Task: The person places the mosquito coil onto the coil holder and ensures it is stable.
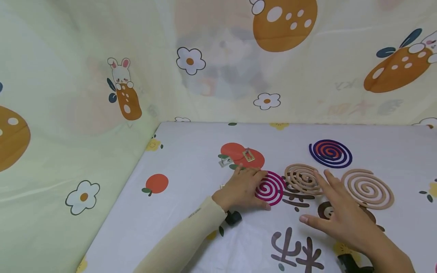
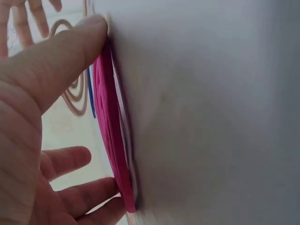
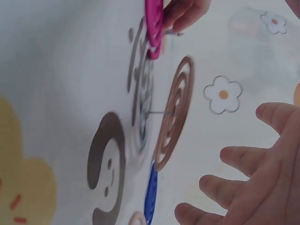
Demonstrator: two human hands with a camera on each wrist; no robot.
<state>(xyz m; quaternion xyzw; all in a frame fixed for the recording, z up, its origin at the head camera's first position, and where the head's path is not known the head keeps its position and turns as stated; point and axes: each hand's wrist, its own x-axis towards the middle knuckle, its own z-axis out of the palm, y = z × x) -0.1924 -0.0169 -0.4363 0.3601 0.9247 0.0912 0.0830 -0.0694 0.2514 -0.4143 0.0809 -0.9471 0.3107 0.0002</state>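
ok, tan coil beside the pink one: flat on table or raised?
Raised: right wrist view shows the coil off the table, on a stand.

Unreadable brown characters [image 1: 287, 242] on the white tablecloth [image 1: 191, 163]

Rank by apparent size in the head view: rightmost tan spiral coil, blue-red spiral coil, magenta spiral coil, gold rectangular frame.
1. Rightmost tan spiral coil
2. Blue-red spiral coil
3. Gold rectangular frame
Magenta spiral coil: larger than the frame, but partly covered by the left hand; unranked among coils.
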